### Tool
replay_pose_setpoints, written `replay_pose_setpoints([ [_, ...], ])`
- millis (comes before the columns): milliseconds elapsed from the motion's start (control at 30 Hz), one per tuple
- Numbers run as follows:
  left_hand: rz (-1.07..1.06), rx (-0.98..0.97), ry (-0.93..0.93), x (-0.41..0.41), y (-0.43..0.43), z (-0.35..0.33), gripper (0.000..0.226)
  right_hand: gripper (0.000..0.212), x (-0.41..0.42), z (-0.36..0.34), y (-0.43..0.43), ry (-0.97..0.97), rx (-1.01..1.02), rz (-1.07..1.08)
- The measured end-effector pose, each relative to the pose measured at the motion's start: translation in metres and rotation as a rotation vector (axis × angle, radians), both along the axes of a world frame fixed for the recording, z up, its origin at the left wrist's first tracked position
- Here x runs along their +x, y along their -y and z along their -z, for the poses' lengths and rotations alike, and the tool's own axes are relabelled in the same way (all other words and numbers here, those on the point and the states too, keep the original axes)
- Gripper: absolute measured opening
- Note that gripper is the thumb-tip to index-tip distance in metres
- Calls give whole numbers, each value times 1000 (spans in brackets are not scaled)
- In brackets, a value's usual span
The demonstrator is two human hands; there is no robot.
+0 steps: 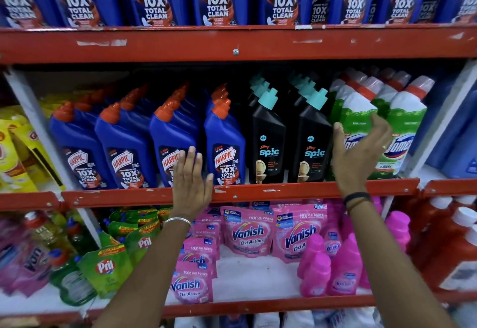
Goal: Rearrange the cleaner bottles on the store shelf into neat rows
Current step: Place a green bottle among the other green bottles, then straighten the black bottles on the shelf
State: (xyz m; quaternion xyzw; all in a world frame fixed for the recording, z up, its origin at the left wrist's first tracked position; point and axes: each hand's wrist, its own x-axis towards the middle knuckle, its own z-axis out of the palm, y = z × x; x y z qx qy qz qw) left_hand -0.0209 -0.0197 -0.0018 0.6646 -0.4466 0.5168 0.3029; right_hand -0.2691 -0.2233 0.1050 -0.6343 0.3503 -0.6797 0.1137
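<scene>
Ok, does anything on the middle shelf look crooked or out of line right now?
Mostly tidy. The blue bottles lean to the right in their rows, while the black bottles stand straighter. No spills or damage show. Both hands, left hand and right hand, are open.

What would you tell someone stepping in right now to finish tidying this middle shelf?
Left hand: open, empty, in front of the third and fourth blue Harpic bottles with orange caps.
Right hand: open, holds nothing, in front of the nearest white-and-green Domestos bottle with a red collar.
Middle red metal shelf: four Harpic rows, two rows of black Spic bottles with teal caps, then Domestos rows.
Done: rows look mostly straight.
Left: probably square up the Domestos fronts; check the rest.
</scene>
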Motion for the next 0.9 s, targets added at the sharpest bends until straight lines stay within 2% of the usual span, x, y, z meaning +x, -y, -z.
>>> replay_pose_setpoints([
  [33,68,-36,-12,-8,5,-6,56,55,7,3,-14,25,-67,-68],
  [100,199,-116,-91,-27,16,-25,52,48,26,12,-40,-43,-125,-254],
  [200,337,-240,-357,-47,30,-65,59,61,52,11,-65,-201,-55,-466],
  [267,349,-263,-564,-53,36,-94,67,72,65,-2,-70,-266,-8,-506],
  [400,223,-200,-733,-56,45,-125,78,78,84,-27,-67,-440,47,-451],
  [467,194,-177,-766,-54,48,-129,72,75,89,-35,-64,-497,57,-411],
  [633,217,-129,-750,-48,47,-138,41,64,94,-46,-63,-642,38,-279],
  [733,224,-89,-736,-45,46,-139,37,64,95,-48,-66,-712,1,-205],
  [900,228,-53,-748,-41,40,-141,35,62,94,-50,-69,-734,22,-226],
])
